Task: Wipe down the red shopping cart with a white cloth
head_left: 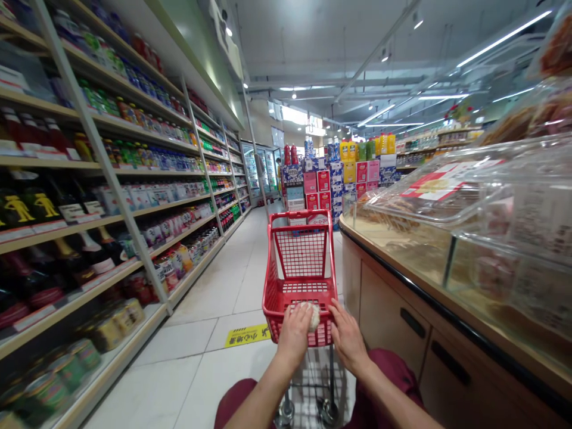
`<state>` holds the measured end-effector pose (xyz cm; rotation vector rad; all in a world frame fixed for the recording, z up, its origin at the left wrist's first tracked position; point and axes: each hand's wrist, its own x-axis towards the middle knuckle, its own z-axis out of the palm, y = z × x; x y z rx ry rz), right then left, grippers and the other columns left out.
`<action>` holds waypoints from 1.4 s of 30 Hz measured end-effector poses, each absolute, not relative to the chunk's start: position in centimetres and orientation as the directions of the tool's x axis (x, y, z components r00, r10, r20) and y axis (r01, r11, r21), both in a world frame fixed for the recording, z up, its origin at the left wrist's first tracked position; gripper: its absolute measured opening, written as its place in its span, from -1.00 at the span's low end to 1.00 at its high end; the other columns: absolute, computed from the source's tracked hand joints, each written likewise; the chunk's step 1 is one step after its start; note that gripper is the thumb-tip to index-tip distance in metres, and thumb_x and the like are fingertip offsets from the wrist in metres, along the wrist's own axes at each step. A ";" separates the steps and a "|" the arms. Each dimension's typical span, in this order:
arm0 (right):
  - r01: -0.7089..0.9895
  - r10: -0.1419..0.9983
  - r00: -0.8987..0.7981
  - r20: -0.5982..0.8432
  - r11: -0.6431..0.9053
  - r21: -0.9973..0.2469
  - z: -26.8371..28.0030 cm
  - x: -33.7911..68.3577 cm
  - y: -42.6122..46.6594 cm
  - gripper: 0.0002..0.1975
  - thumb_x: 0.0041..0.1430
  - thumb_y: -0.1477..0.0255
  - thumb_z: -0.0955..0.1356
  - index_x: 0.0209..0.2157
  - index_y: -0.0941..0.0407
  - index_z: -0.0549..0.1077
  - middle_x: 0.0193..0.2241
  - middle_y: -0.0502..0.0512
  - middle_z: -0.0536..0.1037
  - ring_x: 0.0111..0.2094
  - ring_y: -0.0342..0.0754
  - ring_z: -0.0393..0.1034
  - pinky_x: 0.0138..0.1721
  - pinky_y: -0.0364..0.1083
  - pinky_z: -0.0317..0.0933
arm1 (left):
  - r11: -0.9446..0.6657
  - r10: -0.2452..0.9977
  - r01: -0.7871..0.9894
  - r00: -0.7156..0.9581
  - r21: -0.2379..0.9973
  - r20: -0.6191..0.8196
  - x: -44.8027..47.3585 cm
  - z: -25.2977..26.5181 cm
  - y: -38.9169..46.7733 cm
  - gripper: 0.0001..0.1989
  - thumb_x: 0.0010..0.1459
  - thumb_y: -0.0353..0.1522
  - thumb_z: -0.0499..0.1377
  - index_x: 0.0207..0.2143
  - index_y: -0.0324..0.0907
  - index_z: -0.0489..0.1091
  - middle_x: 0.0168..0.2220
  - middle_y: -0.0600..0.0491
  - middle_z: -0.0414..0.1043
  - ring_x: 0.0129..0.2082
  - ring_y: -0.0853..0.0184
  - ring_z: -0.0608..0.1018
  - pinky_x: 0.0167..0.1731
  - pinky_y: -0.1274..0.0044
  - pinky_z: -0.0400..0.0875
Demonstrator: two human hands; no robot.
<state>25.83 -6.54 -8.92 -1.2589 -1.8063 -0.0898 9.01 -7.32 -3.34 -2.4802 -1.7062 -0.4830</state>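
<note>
Left hand: From my end of the feed I see the left hand bent over a white cloth, fingers curled onto it; how tightly they press I cannot tell.
Right hand: The right hand is loosely spread, its fingertips at the near right corner of the basket; I see nothing in its grasp.
Cloth: It lies on the basket's near edge, mostly under the left fingers, with its right side showing between the two hands.
Basket: Red plastic with a mesh back, the basket sits upright on a wheeled frame, directly ahead of me.
Wheels: Below, I make out a wheel between the maroon knees.
Floor: A yellow sign is stuck on pale tiles, left of the basket.
Left side: Shelves of bottles and cans run down the aisle.
Right side: A wooden counter carries clear packs.
Ahead: Stacked boxes stand beyond the basket.
</note>
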 end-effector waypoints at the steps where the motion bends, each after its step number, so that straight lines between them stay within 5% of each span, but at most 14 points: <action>1: 0.781 0.714 -0.083 0.695 0.480 -0.400 -8.9 26.0 -6.6 -0.60 0.07 0.53 0.13 -0.03 0.17 0.29 0.03 0.21 0.30 0.02 -0.01 0.19 -0.04 0.03 0.14 | -0.386 0.890 0.917 0.341 0.100 0.304 9.1 -3.3 -7.4 -0.56 0.10 -0.55 -0.13 0.03 -0.16 0.18 0.08 -0.01 0.21 0.09 0.35 0.23 0.11 0.28 0.01; 7: 0.784 0.724 -0.075 0.685 0.468 -0.408 -8.7 25.7 -6.7 -0.60 0.07 0.53 0.13 -0.03 0.13 0.29 0.03 0.17 0.29 0.02 -0.01 0.20 -0.05 0.05 0.15 | -0.228 0.931 0.967 0.183 0.110 0.315 7.8 -2.8 -7.2 -0.56 0.09 -0.55 -0.14 0.03 -0.18 0.18 0.06 -0.02 0.24 0.06 0.31 0.28 0.12 0.22 -0.03; 14: 0.784 0.745 -0.097 0.660 0.466 -0.410 -8.7 26.0 -6.6 -0.57 0.05 0.55 0.13 -0.02 0.16 0.28 0.04 0.18 0.29 0.02 -0.02 0.20 -0.04 0.02 0.14 | -0.422 0.876 0.897 0.366 0.132 0.313 12.5 -3.1 -7.2 -0.58 0.11 -0.52 -0.15 0.03 -0.17 0.18 0.06 0.00 0.24 0.07 0.34 0.26 0.13 0.29 -0.02; 22: 0.784 0.739 -0.069 0.671 0.456 -0.421 -8.5 25.6 -6.9 -0.56 0.03 0.57 0.13 -0.02 0.14 0.28 0.03 0.16 0.30 0.01 -0.01 0.21 -0.05 0.04 0.13 | -0.185 0.952 0.973 0.142 0.139 0.272 6.0 -2.5 -7.2 -0.54 0.07 -0.57 -0.17 0.01 -0.22 0.20 0.06 -0.06 0.24 0.06 0.30 0.27 0.12 0.24 -0.06; 28: 0.810 0.734 -0.085 0.674 0.444 -0.382 -8.4 25.8 -6.8 -0.61 0.08 0.51 0.13 -0.04 0.14 0.30 0.02 0.18 0.31 0.01 -0.01 0.20 -0.05 0.05 0.11 | -0.283 0.939 0.941 0.231 0.186 0.256 10.6 -2.4 -7.3 -0.59 0.10 -0.51 -0.14 0.00 -0.15 0.21 0.04 0.01 0.27 0.04 0.36 0.28 0.10 0.36 0.01; 32: 0.859 0.712 -0.073 0.698 0.401 -0.319 -7.5 25.3 -7.2 -0.63 0.09 0.46 0.16 -0.04 0.06 0.30 0.00 0.12 0.33 0.06 0.08 0.10 0.02 0.20 -0.07 | -0.294 0.939 0.928 0.235 0.231 0.251 11.4 -2.6 -7.2 -0.56 0.08 -0.49 -0.11 0.04 -0.20 0.14 0.04 -0.03 0.27 0.02 0.37 0.30 0.08 0.38 0.05; 37: 0.804 0.729 -0.180 0.661 0.496 -0.327 -5.5 23.0 -7.7 -0.62 0.08 0.45 0.21 -0.02 0.07 0.28 -0.11 0.12 0.42 -0.08 0.01 0.23 -0.10 0.01 0.08 | -0.306 0.940 0.894 0.230 0.326 0.253 10.0 -2.9 -6.8 -0.41 -0.03 -0.51 -0.05 0.12 -0.27 -0.01 0.09 -0.07 0.19 0.05 0.37 0.27 0.08 0.43 0.05; 42: 0.815 0.800 -0.201 0.566 0.457 -0.356 -3.5 21.2 -7.6 -0.74 0.08 0.38 0.24 -0.15 0.05 0.36 -0.26 0.08 0.49 -0.21 0.01 0.28 -0.10 0.05 -0.01 | -0.185 0.970 0.934 0.123 0.307 0.211 7.3 -1.9 -6.7 -0.50 -0.04 -0.41 -0.01 0.02 -0.22 0.18 0.06 -0.10 0.22 0.08 0.21 0.22 0.09 0.19 -0.10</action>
